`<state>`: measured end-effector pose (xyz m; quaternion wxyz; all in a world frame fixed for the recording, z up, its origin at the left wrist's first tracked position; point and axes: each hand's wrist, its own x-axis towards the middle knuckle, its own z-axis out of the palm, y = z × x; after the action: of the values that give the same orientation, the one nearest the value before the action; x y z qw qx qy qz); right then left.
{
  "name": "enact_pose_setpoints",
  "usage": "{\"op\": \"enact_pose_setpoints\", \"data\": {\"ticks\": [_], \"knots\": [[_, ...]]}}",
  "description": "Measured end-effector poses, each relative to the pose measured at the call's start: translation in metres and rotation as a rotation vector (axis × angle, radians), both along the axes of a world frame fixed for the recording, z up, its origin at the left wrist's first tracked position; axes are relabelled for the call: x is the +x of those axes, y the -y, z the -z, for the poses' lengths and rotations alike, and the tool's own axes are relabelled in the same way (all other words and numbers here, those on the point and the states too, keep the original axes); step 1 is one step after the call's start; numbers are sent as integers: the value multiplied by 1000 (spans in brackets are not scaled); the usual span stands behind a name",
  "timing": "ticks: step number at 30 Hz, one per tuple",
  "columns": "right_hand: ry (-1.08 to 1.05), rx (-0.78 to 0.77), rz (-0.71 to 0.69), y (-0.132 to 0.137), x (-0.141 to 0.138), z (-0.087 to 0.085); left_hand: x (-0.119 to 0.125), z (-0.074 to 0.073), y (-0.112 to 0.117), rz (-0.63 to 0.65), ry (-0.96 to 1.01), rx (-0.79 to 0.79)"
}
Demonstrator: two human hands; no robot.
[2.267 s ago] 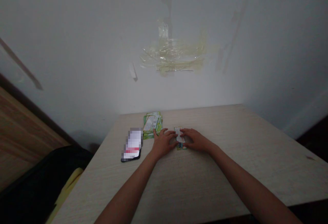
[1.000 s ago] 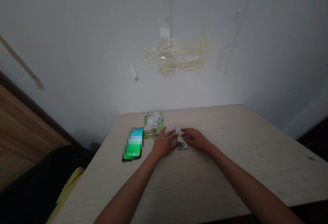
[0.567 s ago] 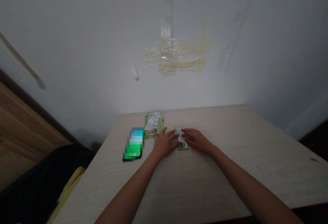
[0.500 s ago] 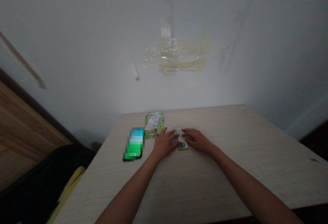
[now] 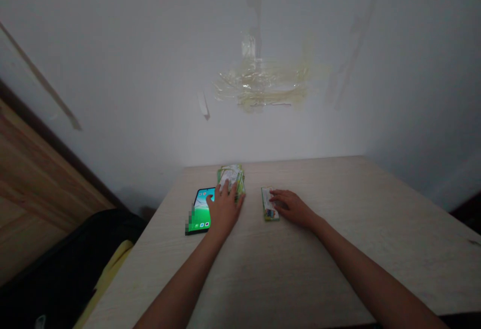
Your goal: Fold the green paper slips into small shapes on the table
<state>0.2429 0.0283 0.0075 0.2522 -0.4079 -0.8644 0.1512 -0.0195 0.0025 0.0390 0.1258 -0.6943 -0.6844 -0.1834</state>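
My left hand [image 5: 223,209] lies flat with spread fingers, its fingertips on a stack of green and white packets [image 5: 232,177] at the back of the pale wooden table [image 5: 338,249]. My right hand [image 5: 293,207] rests flat on the table, fingers stretched out, touching the right edge of a small folded green packet [image 5: 269,203]. A lit phone [image 5: 200,210] with a green screen lies just left of my left hand, partly under its thumb side.
A white wall with old tape marks [image 5: 263,86] rises right behind the table. A dark bag with a yellow part [image 5: 75,274] sits low to the left, beside a wooden panel [image 5: 33,183].
My left hand left the small packet and moved left and back onto the packet stack. My right hand stayed by the small packet. The phone screen changed from white to green.
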Motion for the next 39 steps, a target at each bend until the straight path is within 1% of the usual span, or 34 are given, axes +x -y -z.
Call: {"op": "enact_pose_setpoints", "data": {"ticks": [4,6,19,23,27,30,34,39], "knots": [[-1,7,-6,-2,1,2,-13,-5,-9,-134,-11,-27],[-7,7,-10,-2,1,3,-15,-4,-14,-152,-23,-51],[14,20,-10,-2,1,3,-27,13,-33,-144,-21,-45],[20,20,-13,-2,1,3,-27,13,-34,-134,-8,-73],[84,-6,-17,0,-2,2,-27,13,-34,-133,3,-97],[127,-19,-7,1,-5,2,-27,13,-35,-126,-3,-88],[138,18,15,3,-8,2,-25,13,-35,-113,-28,-61],[133,45,6,4,-9,0,-22,14,-33,-98,-37,-48]]}}
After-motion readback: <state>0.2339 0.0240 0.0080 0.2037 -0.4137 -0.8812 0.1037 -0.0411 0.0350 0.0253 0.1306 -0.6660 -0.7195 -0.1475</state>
